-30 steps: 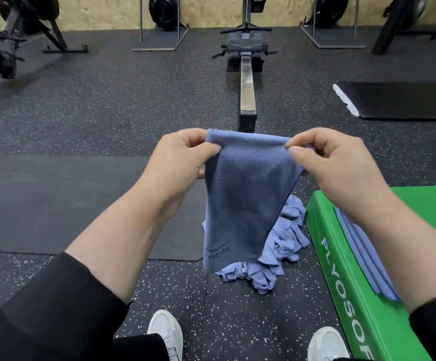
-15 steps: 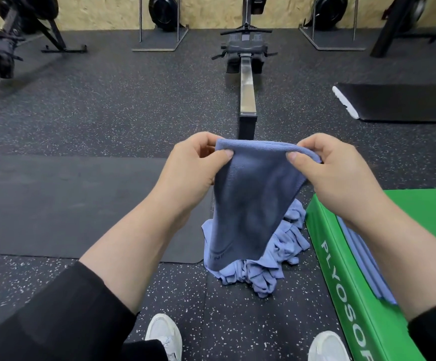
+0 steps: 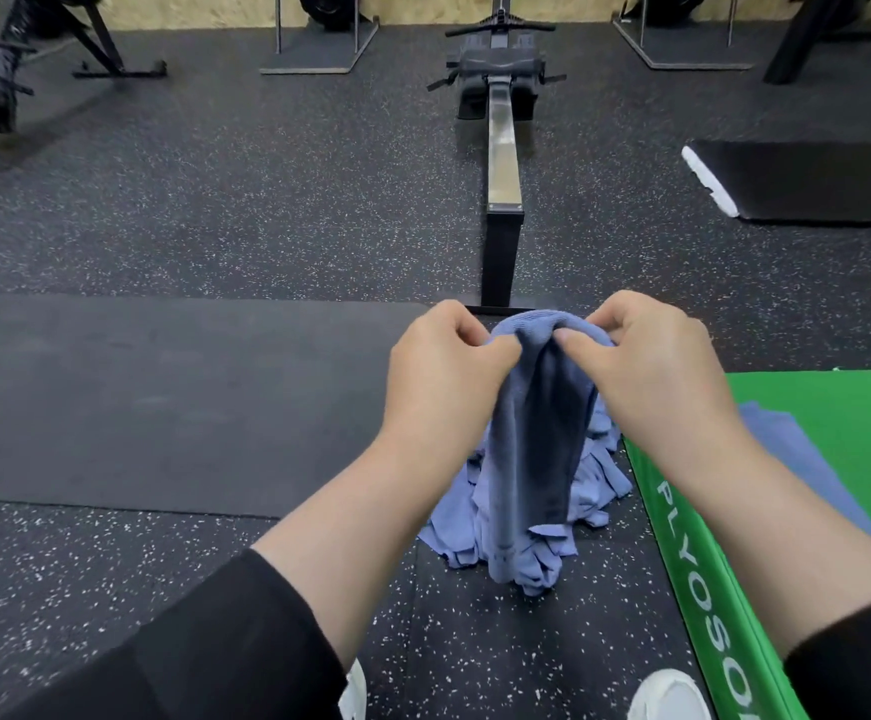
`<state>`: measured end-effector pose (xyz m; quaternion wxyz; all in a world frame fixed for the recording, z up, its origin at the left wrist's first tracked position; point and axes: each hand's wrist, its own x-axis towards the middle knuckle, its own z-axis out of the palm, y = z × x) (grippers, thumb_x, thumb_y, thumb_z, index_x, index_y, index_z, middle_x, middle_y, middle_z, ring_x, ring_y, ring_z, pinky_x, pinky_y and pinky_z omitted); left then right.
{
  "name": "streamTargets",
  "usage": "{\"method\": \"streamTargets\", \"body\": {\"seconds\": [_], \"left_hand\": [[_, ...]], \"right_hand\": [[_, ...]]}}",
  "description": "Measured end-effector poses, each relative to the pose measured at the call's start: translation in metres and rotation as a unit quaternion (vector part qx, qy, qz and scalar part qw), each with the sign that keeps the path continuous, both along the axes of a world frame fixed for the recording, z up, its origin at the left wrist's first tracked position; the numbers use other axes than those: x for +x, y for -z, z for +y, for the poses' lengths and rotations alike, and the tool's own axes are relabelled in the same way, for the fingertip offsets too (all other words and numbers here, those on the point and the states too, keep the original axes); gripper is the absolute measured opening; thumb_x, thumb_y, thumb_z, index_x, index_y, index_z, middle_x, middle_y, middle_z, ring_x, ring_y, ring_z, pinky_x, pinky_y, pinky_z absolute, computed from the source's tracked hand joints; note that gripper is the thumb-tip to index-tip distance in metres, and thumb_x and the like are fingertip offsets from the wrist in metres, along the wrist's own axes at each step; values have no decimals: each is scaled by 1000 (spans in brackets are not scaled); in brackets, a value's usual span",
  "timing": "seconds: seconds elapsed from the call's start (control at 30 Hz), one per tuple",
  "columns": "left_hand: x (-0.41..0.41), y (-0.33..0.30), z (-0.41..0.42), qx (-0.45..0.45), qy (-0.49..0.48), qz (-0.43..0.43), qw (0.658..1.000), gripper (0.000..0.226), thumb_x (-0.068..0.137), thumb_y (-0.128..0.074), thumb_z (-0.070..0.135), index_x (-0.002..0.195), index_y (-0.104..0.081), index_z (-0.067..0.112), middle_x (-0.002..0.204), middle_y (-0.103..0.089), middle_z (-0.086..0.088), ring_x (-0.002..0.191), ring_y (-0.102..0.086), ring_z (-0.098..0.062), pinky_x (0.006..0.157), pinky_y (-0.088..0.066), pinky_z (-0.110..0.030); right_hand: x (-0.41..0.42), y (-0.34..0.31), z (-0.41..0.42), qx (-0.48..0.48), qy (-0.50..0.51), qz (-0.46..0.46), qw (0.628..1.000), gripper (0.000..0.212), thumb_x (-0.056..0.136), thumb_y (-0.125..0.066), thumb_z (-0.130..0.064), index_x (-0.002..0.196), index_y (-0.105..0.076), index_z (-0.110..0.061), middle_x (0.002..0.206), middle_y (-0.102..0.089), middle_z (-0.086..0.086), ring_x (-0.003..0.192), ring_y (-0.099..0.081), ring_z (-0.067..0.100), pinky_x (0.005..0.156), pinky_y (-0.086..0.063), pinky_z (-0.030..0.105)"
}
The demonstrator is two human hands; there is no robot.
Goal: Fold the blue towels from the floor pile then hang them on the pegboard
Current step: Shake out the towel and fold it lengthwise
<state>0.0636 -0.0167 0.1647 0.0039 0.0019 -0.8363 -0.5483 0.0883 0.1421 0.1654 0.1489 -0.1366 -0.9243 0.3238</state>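
Note:
A blue towel [image 3: 537, 433] hangs in front of me, bunched into a narrow fold. My left hand [image 3: 443, 376] pinches its top edge on the left, and my right hand [image 3: 646, 371] pinches the top edge on the right, the two hands nearly touching. Below the hanging towel, a crumpled pile of blue towels [image 3: 573, 543] lies on the speckled floor. A folded blue towel [image 3: 807, 470] lies on the green plyo box [image 3: 838, 407] at my right, partly hidden by my right forearm. No pegboard is in view.
A rowing machine [image 3: 502, 148] runs away from me straight ahead. A dark mat [image 3: 163, 397] covers the floor at left, another black mat [image 3: 812, 179] lies far right. Equipment stands line the back wall. My white shoes [image 3: 667, 693] are at the bottom edge.
My hands have come together, bringing the towel's two top corners close so the towel folds lengthwise into a narrow strip. It was spread wide a second ago.

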Motion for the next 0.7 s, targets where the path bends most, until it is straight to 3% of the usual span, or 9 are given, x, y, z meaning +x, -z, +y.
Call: {"method": "streamTargets", "body": {"seconds": [0.1, 0.23, 0.37, 0.43, 0.53, 0.63, 0.7], "left_hand": [[-1, 3, 15, -5, -4, 6, 1000, 21, 79, -70, 25, 73, -53, 14, 62, -59, 3, 62, -60, -24, 62, -56, -43], [-2, 8, 27, -9, -7, 24, 1000, 23, 82, -69, 23, 72, -50, 16, 58, -48, 10, 55, -38, -8, 51, -35, -21], [-7, 11, 31, 20, -15, 31, 999, 22, 84, -71, 20, 70, -54, 18, 58, -53, 14, 56, -44, -4, 51, -37, -16], [-8, 11, 32, 39, -7, 43, 998, 18, 87, -72, 23, 73, -61, 19, 66, -63, 11, 61, -53, -3, 56, -40, -16], [-6, 9, 33, 65, 4, 42, 997, 9, 90, -69, 21, 82, -71, 21, 76, -71, 11, 71, -62, -1, 64, -47, -14], [-3, 6, 31, 101, 27, 5, 995, 25, 94, -56, 14, 104, -77, 23, 97, -76, 10, 94, -69, -5, 87, -56, -25], [1, 2, 30, 144, 59, -20, 988, 37, 93, -47, 5, 104, -78, 22, 99, -78, 4, 99, -71, -12, 93, -58, -35]], "right_hand": [[-7, 5, -8, 1, 0, -2, 1000, 23, 89, -69, -38, 79, -61, -19, 73, -67, 0, 79, -58, 28, 63, -36, 36], [-15, 9, -10, -22, -17, -15, 999, 20, 89, -67, -36, 79, -63, -19, 68, -65, -1, 73, -57, 26, 57, -33, 34], [-19, 10, -6, -89, -49, -18, 995, 15, 90, -64, -31, 84, -71, -20, 68, -70, -2, 72, -62, 23, 61, -47, 31], [-20, 12, -6, -156, -77, -12, 985, 15, 92, -61, -25, 86, -73, -21, 70, -74, -1, 74, -69, 24, 71, -56, 39], [-19, 11, -6, -195, -109, 2, 975, 20, 92, -56, -15, 91, -75, -23, 75, -75, 6, 70, -67, 26, 75, -57, 49], [-17, 5, -5, -247, -149, 2, 958, 31, 92, -54, -8, 104, -74, -29, 90, -77, -2, 86, -71, 21, 85, -56, 42], [-17, 6, -1, -256, -170, 1, 952, 33, 91, -59, -7, 110, -71, -31, 101, -77, -8, 100, -70, 14, 92, -55, 35]]}}
